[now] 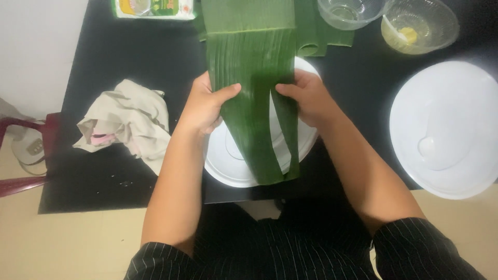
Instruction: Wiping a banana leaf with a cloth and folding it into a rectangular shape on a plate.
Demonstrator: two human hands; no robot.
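Note:
A long green banana leaf (254,78) hangs lengthwise over a white plate (228,166) on the black table. It is split near its lower end, where a narrow strip parts from the main piece. My left hand (205,103) grips the leaf's left edge, thumb on top. My right hand (306,96) holds the right edge with the thumb pressed on the leaf beside the split. Both hands hold the leaf above the plate, which is partly hidden under it.
A crumpled beige cloth (127,122) lies to the left. A large white plate (446,129) sits at the right. Two clear bowls (417,26) (350,11) stand at the back right, one with yellow residue. A printed packet (153,8) lies at the back. A dark red bag (26,155) sits on the floor, left.

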